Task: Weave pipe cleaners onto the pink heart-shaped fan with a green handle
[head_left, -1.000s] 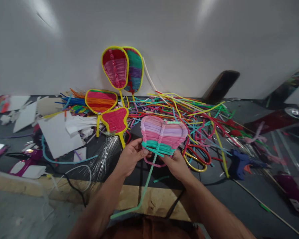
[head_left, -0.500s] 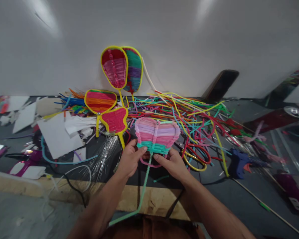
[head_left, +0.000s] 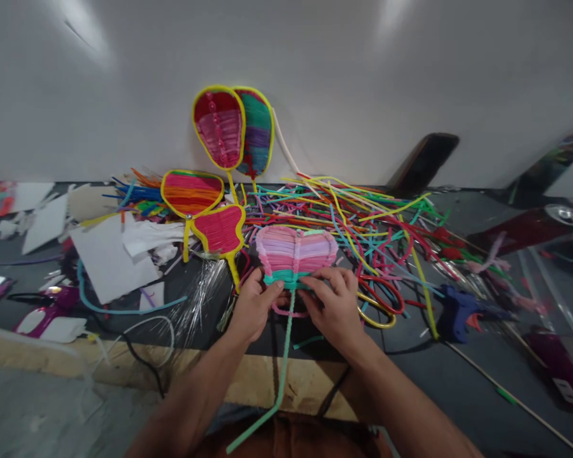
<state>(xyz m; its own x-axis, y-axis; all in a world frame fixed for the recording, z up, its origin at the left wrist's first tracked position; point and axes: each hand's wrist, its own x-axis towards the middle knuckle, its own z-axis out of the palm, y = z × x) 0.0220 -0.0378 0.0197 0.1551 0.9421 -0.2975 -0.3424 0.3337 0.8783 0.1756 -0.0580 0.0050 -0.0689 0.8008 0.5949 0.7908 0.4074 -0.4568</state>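
Note:
A fan-shaped piece wrapped in pipe cleaners, pink and lilac above with a teal band below, is held up between both hands. My left hand is closed on its lower left edge, thumb in front. At the lower right, my right hand has its thumb and fingers pinched on the teal band near the middle. A long mint-green pipe cleaner hangs from the band's centre and bends to the left near my lap. Part of a pink loop shows below the band.
Finished-looking yellow-rimmed fans lean against the white wall behind. Loose coloured pipe cleaners pile across the back. Scissors, a blue glue gun, a dark can and a phone lie to the right; white card lies left.
My right hand has shifted from supporting the lower right edge to pinching at the teal band. The fan-shaped piece has turned slightly, and the hanging green pipe cleaner has swung to the right.

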